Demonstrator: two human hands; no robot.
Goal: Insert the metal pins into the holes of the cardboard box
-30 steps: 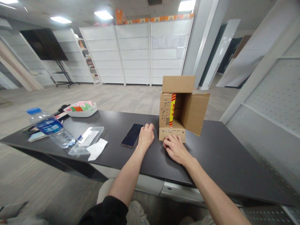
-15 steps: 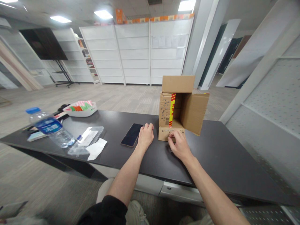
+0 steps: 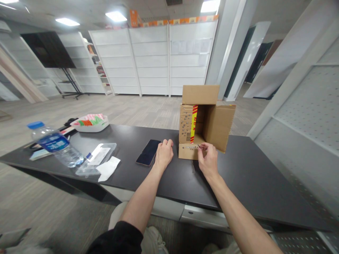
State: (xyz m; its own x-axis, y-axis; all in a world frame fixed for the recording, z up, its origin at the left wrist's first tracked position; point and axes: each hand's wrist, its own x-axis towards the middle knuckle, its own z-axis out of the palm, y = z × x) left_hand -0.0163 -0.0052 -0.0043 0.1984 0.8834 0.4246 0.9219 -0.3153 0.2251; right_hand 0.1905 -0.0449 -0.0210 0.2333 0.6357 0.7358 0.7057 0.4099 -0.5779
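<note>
A cardboard box (image 3: 185,128) stands on the dark table with its flaps open and its opening toward me. Small round metal-looking pieces dot its left flap, and a row of them crosses the lower flap (image 3: 187,152). Over that lower flap, my right hand (image 3: 209,160) is closed in a pinch on a small thin dark piece (image 3: 199,146), too small to name. Thin metal rods (image 3: 193,166) lie on the table just left of this hand. My left hand (image 3: 164,154) rests with curled fingers beside a black phone (image 3: 148,152); the inside of its grip is hidden.
To the left lie a white paper piece (image 3: 109,169), a clear plastic case (image 3: 87,167) and a tilted water bottle (image 3: 55,143). Behind them is a white tray (image 3: 94,128) with colourful packets. The table's front edge (image 3: 169,198) runs close to me.
My right hand has moved right along the lower flap and lifted slightly, uncovering the thin rods on the table. The dark piece now shows at its fingertips. My left hand stays put.
</note>
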